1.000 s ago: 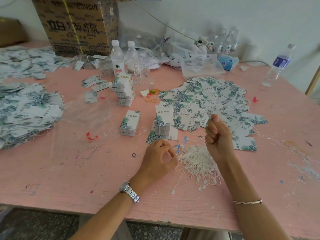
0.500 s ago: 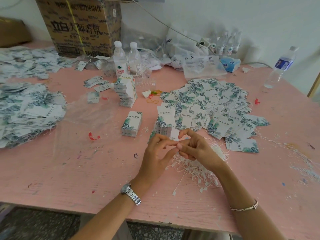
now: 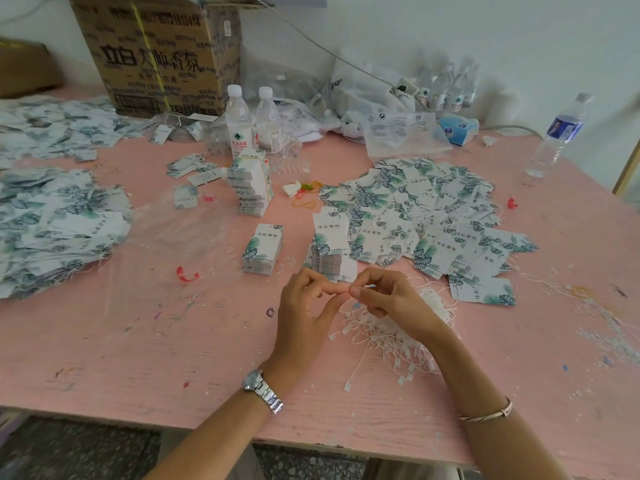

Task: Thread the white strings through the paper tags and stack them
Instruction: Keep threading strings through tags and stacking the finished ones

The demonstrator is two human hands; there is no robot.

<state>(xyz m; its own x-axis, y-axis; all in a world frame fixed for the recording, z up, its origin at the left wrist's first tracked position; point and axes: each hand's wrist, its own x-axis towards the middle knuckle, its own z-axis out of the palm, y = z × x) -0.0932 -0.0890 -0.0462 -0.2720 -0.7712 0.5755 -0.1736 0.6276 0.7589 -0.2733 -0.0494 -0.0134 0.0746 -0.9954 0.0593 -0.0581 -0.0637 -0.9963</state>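
Note:
My left hand (image 3: 304,306) and my right hand (image 3: 391,299) meet fingertip to fingertip above the pink table (image 3: 138,341), pinching a thin white string between them; the string itself is barely visible. Under my right hand lies a tangled heap of white strings (image 3: 388,337) with small end tabs. Just beyond my hands stands a short stack of leaf-printed paper tags (image 3: 329,251). A wide spread of loose tags (image 3: 426,216) covers the table behind it. Another neat tag stack (image 3: 264,249) sits to the left.
A taller tag stack (image 3: 252,183) stands before two water bottles (image 3: 252,123). Large tag heaps (image 3: 55,223) fill the left side. A cardboard box (image 3: 162,53), plastic bags (image 3: 401,133) and a third bottle (image 3: 557,136) line the back. Red scraps (image 3: 187,273) lie about.
My right hand came down from its raised position and joined my left hand; both now pinch together over the string heap. The fingers have shifted slightly since half a second ago.

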